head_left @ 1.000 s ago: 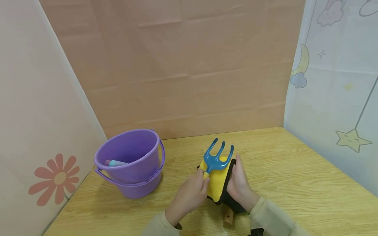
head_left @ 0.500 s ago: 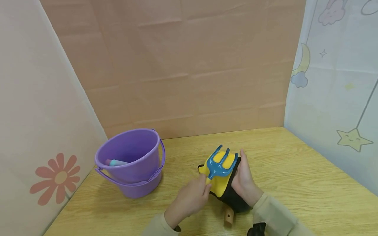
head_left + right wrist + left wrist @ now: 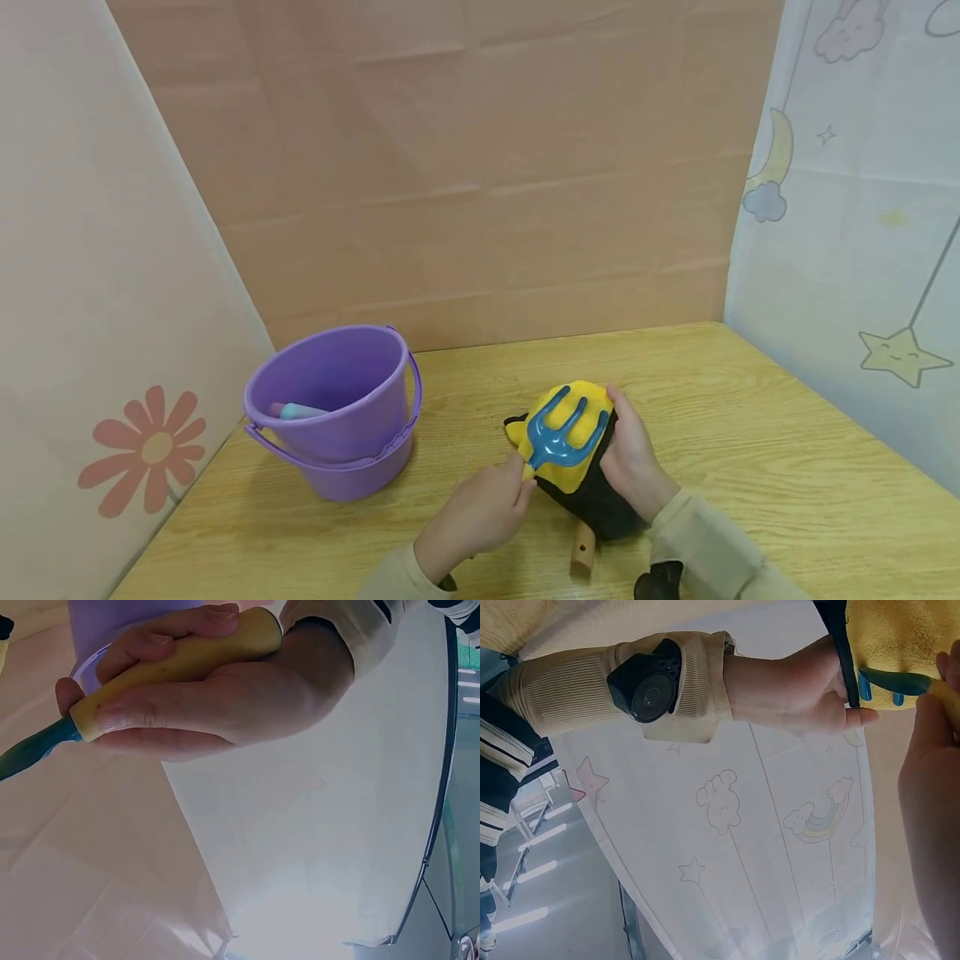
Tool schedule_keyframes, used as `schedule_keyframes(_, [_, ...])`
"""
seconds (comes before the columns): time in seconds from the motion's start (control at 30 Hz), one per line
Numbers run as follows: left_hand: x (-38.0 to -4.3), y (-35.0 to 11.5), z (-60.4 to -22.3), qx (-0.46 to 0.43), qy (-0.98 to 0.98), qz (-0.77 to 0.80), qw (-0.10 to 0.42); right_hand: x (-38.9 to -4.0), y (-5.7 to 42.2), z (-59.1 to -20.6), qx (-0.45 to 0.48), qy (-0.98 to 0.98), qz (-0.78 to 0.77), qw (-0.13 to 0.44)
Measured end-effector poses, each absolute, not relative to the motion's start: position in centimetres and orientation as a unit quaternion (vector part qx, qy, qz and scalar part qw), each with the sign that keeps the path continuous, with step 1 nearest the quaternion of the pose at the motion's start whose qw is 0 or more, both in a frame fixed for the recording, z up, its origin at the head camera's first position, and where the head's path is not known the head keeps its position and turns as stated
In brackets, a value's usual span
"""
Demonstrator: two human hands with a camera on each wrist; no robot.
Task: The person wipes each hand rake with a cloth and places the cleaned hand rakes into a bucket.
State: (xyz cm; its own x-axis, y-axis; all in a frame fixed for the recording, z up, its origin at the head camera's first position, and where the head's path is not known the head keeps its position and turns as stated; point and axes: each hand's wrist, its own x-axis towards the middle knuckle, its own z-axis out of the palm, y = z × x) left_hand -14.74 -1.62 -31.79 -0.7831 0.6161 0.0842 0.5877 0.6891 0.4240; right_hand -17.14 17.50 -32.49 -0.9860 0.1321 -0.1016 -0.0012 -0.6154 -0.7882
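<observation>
My left hand (image 3: 480, 508) pinches the yellow handle (image 3: 187, 656) of a small three-tined hand fork. Its blue head (image 3: 558, 446) lies over the yellow face of a piece of terry cloth (image 3: 577, 483), which has black edging and a black side. My right hand (image 3: 637, 458) holds this cloth along its right edge, fingers mostly hidden behind it. In the left wrist view the tines (image 3: 864, 686) overlap the yellow pile. From below the cloth sticks out a wooden handle (image 3: 582, 550) with a hole near its end; the rest of it is hidden.
A purple bucket (image 3: 360, 442) stands at the left of the wooden table (image 3: 750, 467), handle down. Inside lies a light-blue and pink item (image 3: 300, 411). Printed sheets form the side walls (image 3: 847, 250), and a plain brown sheet (image 3: 480, 208) hangs behind.
The fork's head has come down and slightly right, so its tines now lie within the yellow area instead of reaching past it. My right hand and the cloth have shifted a little right.
</observation>
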Motion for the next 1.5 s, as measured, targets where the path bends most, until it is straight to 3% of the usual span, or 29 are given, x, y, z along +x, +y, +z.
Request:
schedule_keyframes(0.27, [-15.0, -2.2, -31.9, 0.322, 0.917, 0.231, 0.05, -17.3, 18.2, -33.5, -0.049, -0.569, 0.82, 0.043])
schedule_keyframes(0.6, [-15.2, -3.1, -31.6, 0.297, 0.907, 0.296, 0.048, -17.2, 20.3, -35.3, -0.066, -0.686, 0.724, 0.02])
schedule_keyframes(0.77, [-15.3, -3.9, -31.0, 0.277, 0.903, 0.327, 0.047, -16.6, 21.3, -35.6, -0.032, -0.733, 0.679, -0.005])
schedule_keyframes(1.3, [-15.8, -6.9, -28.6, 0.246, 0.909, 0.337, -0.028, -14.0, 22.8, -35.6, 0.05, -0.733, 0.676, -0.06])
schedule_keyframes(1.5, [-16.1, -8.3, -27.3, 0.211, 0.928, 0.285, -0.116, -13.6, 23.3, -36.0, 0.075, -0.693, 0.712, -0.081])
